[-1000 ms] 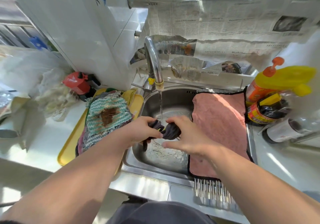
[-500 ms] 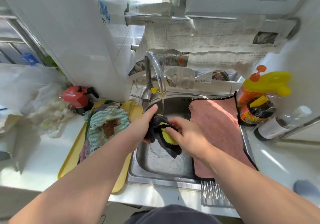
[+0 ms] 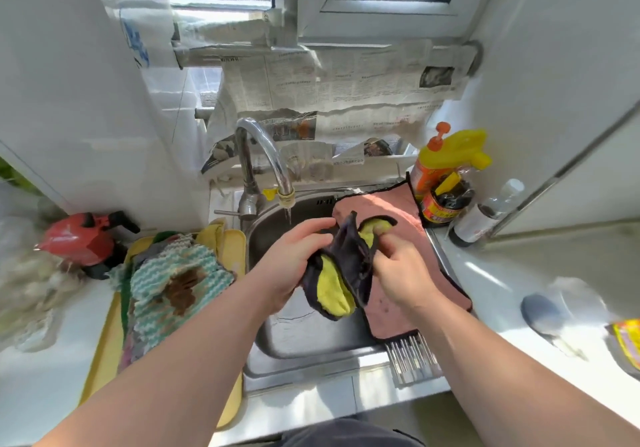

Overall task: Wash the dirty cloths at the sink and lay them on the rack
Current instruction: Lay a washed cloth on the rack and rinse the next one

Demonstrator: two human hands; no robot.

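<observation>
Over the steel sink both my hands hold a dark cloth with a yellow inner side. My left hand grips its left edge, and my right hand pinches its right part, thumb on a yellow fold. Water runs from the curved tap just behind the cloth. A pink cloth lies spread over the rack across the sink's right side. On the yellow tray at the left lies a pile of dirty cloths, topped by a green-and-white one with a brown stain.
Bottles stand at the back right: a yellow and orange pump bottle, a dark jar and a clear bottle. A red item and plastic bags sit on the left counter. Newspaper covers the wall behind the tap.
The wrung, bunched cloth has been opened out between my hands, showing its yellow side, and lifted slightly toward the right. The camera view has tilted upward.
</observation>
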